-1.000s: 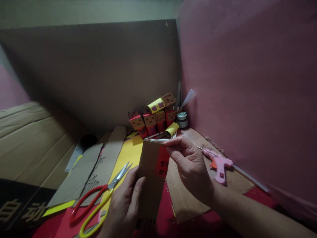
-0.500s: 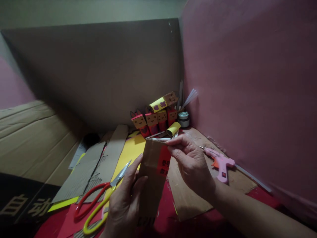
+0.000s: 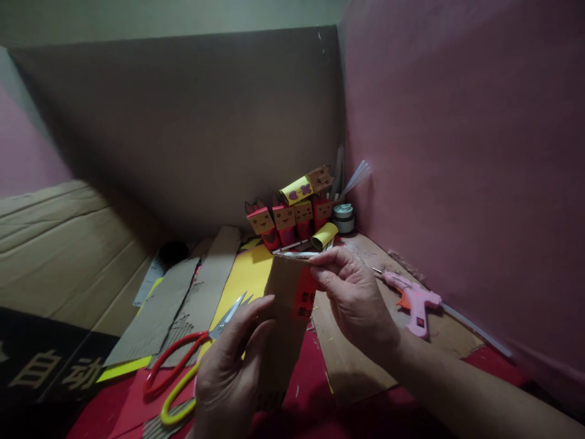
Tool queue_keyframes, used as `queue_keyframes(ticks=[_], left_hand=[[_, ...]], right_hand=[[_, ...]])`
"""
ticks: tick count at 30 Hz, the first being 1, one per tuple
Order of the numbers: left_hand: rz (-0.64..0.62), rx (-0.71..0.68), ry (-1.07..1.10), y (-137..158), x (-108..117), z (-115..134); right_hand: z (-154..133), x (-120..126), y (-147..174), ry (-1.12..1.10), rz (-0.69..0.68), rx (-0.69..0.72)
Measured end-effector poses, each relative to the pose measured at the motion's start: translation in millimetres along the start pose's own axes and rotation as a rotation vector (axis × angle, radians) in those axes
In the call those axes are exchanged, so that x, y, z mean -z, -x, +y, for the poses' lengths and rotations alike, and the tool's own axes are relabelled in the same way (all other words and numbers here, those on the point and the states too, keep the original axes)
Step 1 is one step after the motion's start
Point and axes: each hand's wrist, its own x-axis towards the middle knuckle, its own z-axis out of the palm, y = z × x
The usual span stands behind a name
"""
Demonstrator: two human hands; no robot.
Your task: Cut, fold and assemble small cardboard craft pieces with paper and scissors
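Note:
Between my hands is an upright strip of brown cardboard (image 3: 286, 329) with a red printed patch and black characters on its right side. My left hand (image 3: 235, 366) grips its left edge, thumb and fingers closed on it. At the top right corner, my right hand (image 3: 350, 292) pinches the cardboard between thumb and fingers. Scissors (image 3: 201, 338) with one red and one yellow handle lie just left of my left hand, which partly hides them. To the right of my right hand lies a pink glue gun (image 3: 414, 299) with an orange trigger.
Several red and brown paper figures (image 3: 286, 222) stand at the back, a yellow one (image 3: 299, 189) lying on top. Beside them are a yellow paper tube (image 3: 325, 235), a small jar (image 3: 343, 218) and clear glue sticks (image 3: 357, 178). Cardboard pieces (image 3: 153, 311) and yellow paper (image 3: 244, 271) lie left.
The whole view has shifted slightly, so the things appear a little farther right. My left hand's fingers have moved a bit on the cardboard's left edge; my right hand keeps its pinch.

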Motion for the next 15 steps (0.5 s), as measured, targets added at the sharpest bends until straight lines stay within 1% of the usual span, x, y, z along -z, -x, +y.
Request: queue_keyframes(ticks=[3,4,7,12,15], left_hand=[[-0.021,0.069,0.073,-5.7,-1.2,4.2],[-0.036,0.073,0.085,-8.6,-1.3,5.5],[-0.085,0.017,0.063,-19.1,-1.5,8.8],[-0.107,-0.116,0.019,-35.3,-4.7,15.5],[-0.128,-0.092,0.053,-41.3,-9.4,19.6]], right_hand=[[0.8,0.6,-1.9,-0.022,0.002,-0.044],[0.7,0.6,-2.3,-0.028,0.002,-0.056],[0.6,1.1,-3.2,-0.026,0.005,-0.087],[2.9,3.5,-5.3,-0.006,0.001,-0.113],[5.0,5.0,-6.2,-0.006,0.002,-0.113]])
